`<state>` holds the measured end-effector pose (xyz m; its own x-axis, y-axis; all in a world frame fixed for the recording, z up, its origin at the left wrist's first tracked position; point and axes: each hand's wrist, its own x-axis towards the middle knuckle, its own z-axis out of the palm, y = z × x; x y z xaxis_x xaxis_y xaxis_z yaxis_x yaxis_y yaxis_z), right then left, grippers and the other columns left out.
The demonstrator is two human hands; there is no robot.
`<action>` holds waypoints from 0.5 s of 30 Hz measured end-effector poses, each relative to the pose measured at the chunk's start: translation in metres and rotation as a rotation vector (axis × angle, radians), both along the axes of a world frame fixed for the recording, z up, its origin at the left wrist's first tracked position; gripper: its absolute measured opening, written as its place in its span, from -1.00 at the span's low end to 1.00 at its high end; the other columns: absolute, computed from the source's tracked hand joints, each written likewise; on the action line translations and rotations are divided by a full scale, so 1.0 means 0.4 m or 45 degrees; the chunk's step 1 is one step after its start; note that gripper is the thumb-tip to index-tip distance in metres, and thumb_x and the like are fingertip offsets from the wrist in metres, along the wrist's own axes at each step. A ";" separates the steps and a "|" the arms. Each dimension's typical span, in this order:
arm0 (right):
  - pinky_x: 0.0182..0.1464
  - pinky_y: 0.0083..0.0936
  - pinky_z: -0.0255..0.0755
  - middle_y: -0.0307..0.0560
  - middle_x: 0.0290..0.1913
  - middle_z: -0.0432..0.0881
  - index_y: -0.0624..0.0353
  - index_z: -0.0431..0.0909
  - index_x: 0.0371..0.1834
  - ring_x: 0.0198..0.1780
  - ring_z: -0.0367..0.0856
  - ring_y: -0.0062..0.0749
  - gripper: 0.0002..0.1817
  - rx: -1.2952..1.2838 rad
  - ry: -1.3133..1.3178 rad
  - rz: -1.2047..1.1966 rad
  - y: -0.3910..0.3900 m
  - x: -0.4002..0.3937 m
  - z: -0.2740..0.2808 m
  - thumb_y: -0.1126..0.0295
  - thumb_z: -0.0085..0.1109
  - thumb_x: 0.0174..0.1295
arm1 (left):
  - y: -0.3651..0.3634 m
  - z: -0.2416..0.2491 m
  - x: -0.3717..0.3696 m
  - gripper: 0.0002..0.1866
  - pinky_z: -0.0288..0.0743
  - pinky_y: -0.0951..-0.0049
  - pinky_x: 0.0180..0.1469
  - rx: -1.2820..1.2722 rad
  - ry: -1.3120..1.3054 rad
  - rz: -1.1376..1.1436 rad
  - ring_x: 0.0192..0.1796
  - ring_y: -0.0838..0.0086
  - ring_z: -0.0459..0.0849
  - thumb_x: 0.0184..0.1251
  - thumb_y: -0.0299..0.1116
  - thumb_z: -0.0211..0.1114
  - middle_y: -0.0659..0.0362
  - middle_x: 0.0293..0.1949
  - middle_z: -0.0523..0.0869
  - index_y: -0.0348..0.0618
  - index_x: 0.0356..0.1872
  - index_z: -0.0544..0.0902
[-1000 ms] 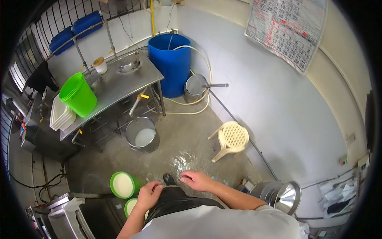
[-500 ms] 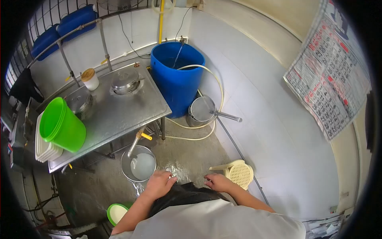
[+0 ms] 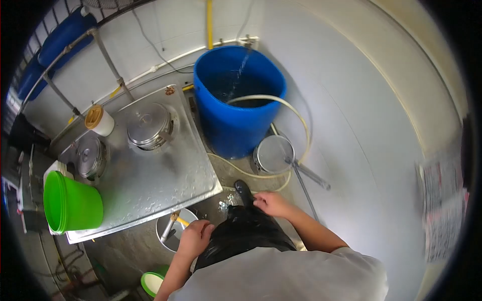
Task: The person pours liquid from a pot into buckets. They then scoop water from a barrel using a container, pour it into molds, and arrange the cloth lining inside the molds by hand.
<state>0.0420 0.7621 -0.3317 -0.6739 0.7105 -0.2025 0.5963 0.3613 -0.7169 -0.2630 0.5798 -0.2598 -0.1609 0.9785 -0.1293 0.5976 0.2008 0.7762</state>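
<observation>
My left hand (image 3: 196, 238) hangs in front of me with loosely bent fingers, open and holding nothing I can see. Just beyond it, a yellow-handled valve spout (image 3: 173, 226) points down into a metal pot (image 3: 165, 241), which is partly hidden by the table edge. My right hand (image 3: 271, 204) is beside the black apron (image 3: 246, 226), its fingers loosely spread with nothing visible in them. A black boot (image 3: 243, 191) shows just ahead of that hand. Past it, a long-handled metal strainer (image 3: 275, 153) sits near the wall.
A steel table (image 3: 165, 188) with two round lids (image 3: 149, 125) stands ahead-left, carrying a green bucket (image 3: 75, 203) and a white tub (image 3: 103, 123). Water runs into a blue barrel (image 3: 236, 120). A pale hose (image 3: 301, 125) loops beside it. Another green container (image 3: 150, 283) is low left.
I have stepped forward, so the table and barrel look nearer. The pot has slipped partly behind the table edge. The stool is now mostly hidden, and both hands remain low before me.
</observation>
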 end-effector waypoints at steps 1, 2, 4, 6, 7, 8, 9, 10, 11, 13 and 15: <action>-0.03 -0.08 0.59 0.14 -0.15 0.75 0.19 0.66 0.02 -0.06 0.72 0.18 -0.68 0.059 0.036 -0.072 0.121 -0.032 0.009 0.16 0.31 0.43 | 0.057 -0.011 -0.001 -0.76 0.65 0.04 -0.07 0.001 0.009 0.069 -0.13 -0.11 0.77 0.48 -0.24 0.37 -0.16 -0.20 0.79 -0.26 -0.16 0.75; -0.03 -0.09 0.60 0.13 -0.15 0.75 0.19 0.66 0.01 -0.06 0.72 0.18 -0.69 0.114 0.072 -0.135 0.255 -0.067 0.016 0.18 0.32 0.42 | 0.122 -0.022 0.000 -0.76 0.65 0.04 -0.07 -0.011 0.002 0.142 -0.13 -0.11 0.77 0.48 -0.24 0.37 -0.16 -0.20 0.79 -0.26 -0.16 0.75; -0.02 -0.08 0.60 0.16 -0.12 0.75 0.19 0.66 -0.02 -0.05 0.73 0.18 -0.73 0.158 0.128 -0.239 0.514 -0.138 0.008 0.21 0.29 0.44 | 0.243 -0.024 0.002 -0.78 0.65 0.03 -0.08 -0.106 0.129 0.288 -0.14 -0.11 0.77 0.48 -0.26 0.38 -0.15 -0.22 0.80 -0.24 -0.19 0.76; -0.01 -0.05 0.60 0.19 -0.08 0.74 0.18 0.67 -0.03 -0.03 0.73 0.20 -0.76 0.399 0.312 -0.328 0.739 -0.222 0.035 0.23 0.25 0.46 | 0.357 0.018 0.030 -0.79 0.64 0.02 -0.10 -0.177 0.075 0.417 -0.16 -0.13 0.77 0.47 -0.28 0.39 -0.14 -0.24 0.80 -0.25 -0.21 0.75; 0.01 -0.04 0.60 0.21 -0.09 0.74 0.19 0.67 -0.03 -0.03 0.72 0.21 -0.76 0.505 0.355 -0.268 0.851 -0.261 0.035 0.24 0.23 0.47 | 0.405 0.032 0.043 -0.80 0.65 0.07 -0.12 -0.156 0.014 0.455 -0.20 -0.09 0.78 0.47 -0.29 0.39 -0.14 -0.28 0.79 -0.25 -0.20 0.77; 0.02 -0.03 0.60 0.23 -0.10 0.75 0.20 0.67 -0.03 -0.03 0.72 0.23 -0.76 0.610 0.401 -0.214 0.943 -0.297 0.025 0.26 0.21 0.47 | 0.441 0.032 0.051 -0.80 0.65 0.11 -0.14 -0.133 -0.045 0.488 -0.24 -0.05 0.80 0.47 -0.30 0.39 -0.14 -0.32 0.79 -0.26 -0.18 0.78; 0.04 -0.01 0.60 0.23 -0.11 0.75 0.21 0.67 -0.06 -0.04 0.72 0.25 -0.77 0.560 0.306 -0.139 1.026 -0.330 0.000 0.27 0.19 0.47 | 0.464 0.016 0.054 -0.81 0.65 0.12 -0.15 -0.072 -0.012 0.466 -0.25 -0.05 0.80 0.46 -0.33 0.39 -0.14 -0.33 0.79 -0.27 -0.21 0.77; 0.05 0.00 0.59 0.23 -0.11 0.76 0.22 0.68 -0.08 -0.04 0.71 0.28 -0.77 0.515 0.215 -0.070 1.098 -0.361 -0.024 0.28 0.17 0.48 | 0.486 0.013 0.053 -0.81 0.65 0.12 -0.15 -0.090 -0.021 0.473 -0.25 -0.05 0.80 0.46 -0.33 0.39 -0.14 -0.33 0.79 -0.27 -0.21 0.77; 0.08 0.00 0.59 0.23 -0.05 0.79 0.20 0.73 -0.04 -0.01 0.74 0.25 -0.72 0.314 -0.079 -0.018 1.153 -0.393 -0.038 0.22 0.19 0.45 | 0.504 0.014 0.055 -0.82 0.65 0.09 -0.13 -0.136 -0.023 0.532 -0.22 -0.07 0.79 0.46 -0.34 0.39 -0.13 -0.30 0.79 -0.27 -0.22 0.76; 0.11 -0.01 0.59 0.25 0.02 0.78 0.16 0.75 0.02 0.04 0.76 0.19 -0.67 0.190 -0.545 0.248 1.265 -0.464 -0.167 0.16 0.23 0.42 | 0.522 -0.006 0.058 -0.82 0.66 0.06 -0.11 -0.228 -0.045 0.656 -0.19 -0.09 0.79 0.44 -0.33 0.41 -0.13 -0.28 0.80 -0.26 -0.24 0.76; 0.23 -0.04 0.57 0.37 0.14 0.73 0.13 0.76 0.15 0.18 0.75 0.05 -0.52 -0.050 -1.064 0.575 1.336 -0.500 -0.231 0.00 0.28 0.38 | 0.520 -0.038 0.057 -0.81 0.67 0.04 -0.09 -0.291 -0.038 0.721 -0.19 -0.06 0.80 0.41 -0.29 0.45 -0.14 -0.27 0.80 -0.24 -0.23 0.77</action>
